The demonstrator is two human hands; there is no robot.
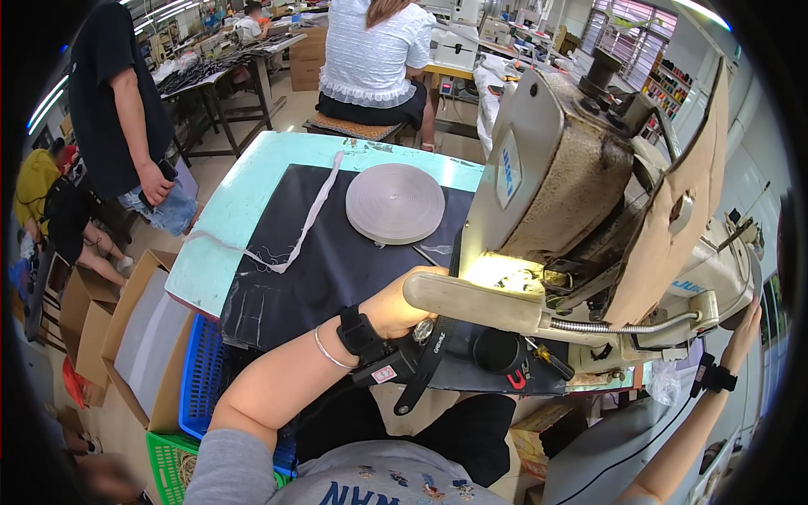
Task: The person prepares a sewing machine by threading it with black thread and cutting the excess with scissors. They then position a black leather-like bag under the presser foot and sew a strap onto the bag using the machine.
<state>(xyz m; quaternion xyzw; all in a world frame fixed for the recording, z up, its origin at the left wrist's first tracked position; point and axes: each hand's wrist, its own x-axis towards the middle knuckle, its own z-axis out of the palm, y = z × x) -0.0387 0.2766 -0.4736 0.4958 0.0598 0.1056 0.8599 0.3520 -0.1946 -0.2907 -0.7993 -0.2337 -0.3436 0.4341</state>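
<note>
My left hand (400, 305) reaches under the lit head of an industrial sewing machine (555, 160). Its fingertips are hidden behind the pale lamp arm (471, 303), so their grip does not show. Close beside that hand, a black strap (423, 370) with a rounded end slants down from the needle area towards my lap. My right hand (741, 337) is at the far right, its fingers around the edge of the machine's handwheel (739, 311). Both wrists wear black bands with small devices. The needle and presser foot cannot be made out.
A grey webbing roll (396, 204) and a frayed pale strip (307, 223) lie on the black-covered table. Near the machine base are a round black container (497, 350), a red U-shaped piece (517, 380) and a screwdriver (551, 360). Cardboard boxes (139, 337) and a blue basket (200, 370) stand left.
</note>
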